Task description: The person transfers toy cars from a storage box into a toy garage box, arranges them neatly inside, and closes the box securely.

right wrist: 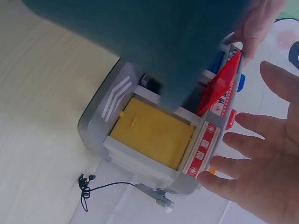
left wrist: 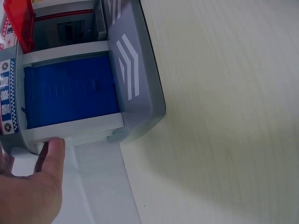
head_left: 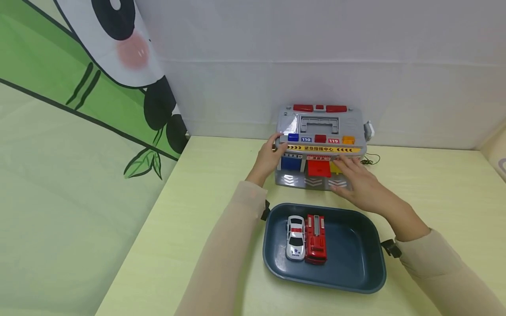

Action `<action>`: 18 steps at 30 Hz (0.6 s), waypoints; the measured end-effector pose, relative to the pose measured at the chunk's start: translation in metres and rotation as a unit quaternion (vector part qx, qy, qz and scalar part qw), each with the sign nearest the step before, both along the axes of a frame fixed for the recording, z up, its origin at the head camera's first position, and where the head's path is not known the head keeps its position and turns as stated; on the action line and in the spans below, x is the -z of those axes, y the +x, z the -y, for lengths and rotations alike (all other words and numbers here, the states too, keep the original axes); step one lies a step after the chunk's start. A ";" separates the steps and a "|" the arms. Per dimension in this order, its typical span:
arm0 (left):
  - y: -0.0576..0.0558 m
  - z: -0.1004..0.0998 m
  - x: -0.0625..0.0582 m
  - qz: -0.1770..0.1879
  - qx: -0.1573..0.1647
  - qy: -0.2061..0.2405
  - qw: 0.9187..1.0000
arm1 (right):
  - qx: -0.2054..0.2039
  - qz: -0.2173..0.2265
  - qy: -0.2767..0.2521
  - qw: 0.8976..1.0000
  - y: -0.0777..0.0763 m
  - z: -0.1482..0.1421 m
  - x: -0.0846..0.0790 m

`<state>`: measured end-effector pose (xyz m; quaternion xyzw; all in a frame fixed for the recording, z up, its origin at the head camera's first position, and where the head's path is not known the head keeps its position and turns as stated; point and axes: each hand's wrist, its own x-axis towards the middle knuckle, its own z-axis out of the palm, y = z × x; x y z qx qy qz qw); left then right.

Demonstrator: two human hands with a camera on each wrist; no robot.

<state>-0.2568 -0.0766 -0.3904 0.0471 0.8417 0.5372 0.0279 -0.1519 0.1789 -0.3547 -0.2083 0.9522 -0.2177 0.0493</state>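
Observation:
A grey toy rescue station (head_left: 320, 127) stands at the back of the table, with a blue door (left wrist: 70, 91), a raised red door (head_left: 318, 168) and a yellow door (right wrist: 152, 133). At its left front corner, my left hand (head_left: 266, 160) grips the housing, fingers at the top edge and side wall. My right hand (head_left: 365, 186) is spread before the right bay, fingers extended near the yellow door and holding nothing. In the right wrist view its palm and fingers (right wrist: 250, 123) show beside the station's front.
A dark blue tray (head_left: 349, 281) lies nearer me on the table, holding a white police car (head_left: 295, 238) and a red fire truck (head_left: 316, 239). A coiled black cord (head_left: 370, 159) lies right of the station. A white cloth wall (head_left: 237, 87) rises behind.

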 end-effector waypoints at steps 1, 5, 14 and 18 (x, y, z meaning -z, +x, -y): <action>0.000 0.000 0.000 0.001 0.001 0.001 1.000 | -0.002 0.002 0.000 1.000 0.003 0.000 -0.001; 0.000 0.000 0.000 0.004 0.001 0.004 1.000 | -0.010 0.013 -0.005 1.000 0.012 0.001 -0.005; 0.000 0.001 0.000 0.000 0.003 0.000 1.000 | -0.031 0.060 -0.030 0.997 0.034 0.004 -0.010; 0.000 0.001 0.000 0.002 0.003 -0.003 1.000 | -0.039 0.063 -0.027 0.997 0.043 0.005 -0.010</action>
